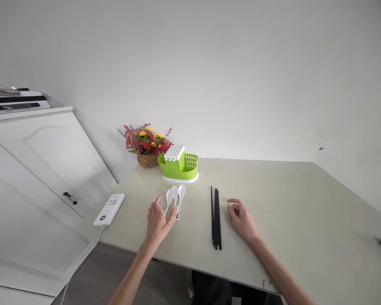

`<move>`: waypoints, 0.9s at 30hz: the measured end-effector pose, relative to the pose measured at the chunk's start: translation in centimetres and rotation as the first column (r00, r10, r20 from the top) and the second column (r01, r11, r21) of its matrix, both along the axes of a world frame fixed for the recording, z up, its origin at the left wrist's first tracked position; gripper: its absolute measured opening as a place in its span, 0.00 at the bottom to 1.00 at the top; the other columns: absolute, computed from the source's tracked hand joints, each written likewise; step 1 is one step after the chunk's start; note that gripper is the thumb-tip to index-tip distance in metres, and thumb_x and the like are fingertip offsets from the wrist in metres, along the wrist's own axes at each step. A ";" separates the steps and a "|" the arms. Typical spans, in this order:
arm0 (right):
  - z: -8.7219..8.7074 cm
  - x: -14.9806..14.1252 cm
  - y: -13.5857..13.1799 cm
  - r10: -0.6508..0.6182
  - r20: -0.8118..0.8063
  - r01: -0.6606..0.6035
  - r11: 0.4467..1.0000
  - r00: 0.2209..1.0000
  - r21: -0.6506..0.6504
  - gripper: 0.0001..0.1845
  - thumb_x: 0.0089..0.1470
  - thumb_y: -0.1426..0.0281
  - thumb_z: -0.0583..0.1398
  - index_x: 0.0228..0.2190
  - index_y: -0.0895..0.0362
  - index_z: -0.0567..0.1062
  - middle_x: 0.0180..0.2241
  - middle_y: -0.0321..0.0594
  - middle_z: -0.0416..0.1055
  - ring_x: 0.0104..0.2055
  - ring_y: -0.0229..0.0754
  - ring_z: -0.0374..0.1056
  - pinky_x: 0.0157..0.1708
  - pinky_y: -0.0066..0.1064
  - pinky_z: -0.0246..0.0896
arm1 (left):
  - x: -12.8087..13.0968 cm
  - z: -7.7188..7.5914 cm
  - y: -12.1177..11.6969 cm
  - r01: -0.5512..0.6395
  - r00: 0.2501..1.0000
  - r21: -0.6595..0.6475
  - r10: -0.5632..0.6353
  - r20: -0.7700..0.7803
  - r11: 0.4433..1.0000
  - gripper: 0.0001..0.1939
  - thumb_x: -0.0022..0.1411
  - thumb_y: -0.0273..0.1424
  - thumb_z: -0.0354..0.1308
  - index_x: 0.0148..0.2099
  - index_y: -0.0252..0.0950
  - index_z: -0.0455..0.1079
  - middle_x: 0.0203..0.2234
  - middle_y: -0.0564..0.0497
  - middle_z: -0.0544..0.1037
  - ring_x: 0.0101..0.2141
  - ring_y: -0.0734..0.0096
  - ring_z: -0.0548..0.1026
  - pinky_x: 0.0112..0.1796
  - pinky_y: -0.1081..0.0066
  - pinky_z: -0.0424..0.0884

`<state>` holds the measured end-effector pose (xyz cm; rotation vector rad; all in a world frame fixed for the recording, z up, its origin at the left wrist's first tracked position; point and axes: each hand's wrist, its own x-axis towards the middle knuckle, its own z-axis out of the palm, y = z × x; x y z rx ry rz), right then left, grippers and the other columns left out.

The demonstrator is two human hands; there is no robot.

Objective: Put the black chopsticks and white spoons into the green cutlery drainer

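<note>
My left hand (159, 221) is over the handle ends of three white spoons (181, 192). Its thumb and index finger are apart, with the thumb near the handles; whether it touches them I cannot tell. The spoons lie side by side, bowls pointing away from me. To their right is a bundle of several black chopsticks (216, 218), lying lengthwise on the table. My right hand (243, 218) rests just right of the chopsticks, empty, its fingers loosely bent and slightly apart. Behind the spoons stands a green utensil holder (174, 170) with a white slotted top and white base.
A wicker basket of artificial flowers (148, 160) stands beside the holder at the back left. A white power bank (109, 209) with a cable lies at the left edge of the pale table (273, 186). A white cabinet (51, 169) adjoins on the left; a wall is behind.
</note>
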<state>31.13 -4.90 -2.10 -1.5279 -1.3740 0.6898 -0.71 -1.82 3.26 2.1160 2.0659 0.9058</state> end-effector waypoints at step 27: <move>0.2 0.0 -0.2 0.016 -0.070 -0.015 1.000 0.997 0.022 0.23 0.62 0.48 0.52 0.45 0.52 0.70 0.22 0.29 0.63 0.25 0.41 0.60 0.30 0.32 0.59 | 1.3 0.4 1.8 -0.088 0.942 -0.212 0.012 -0.336 0.973 0.24 0.68 0.45 0.55 0.55 0.31 0.65 0.50 0.35 0.75 0.53 0.46 0.74 0.51 0.57 0.68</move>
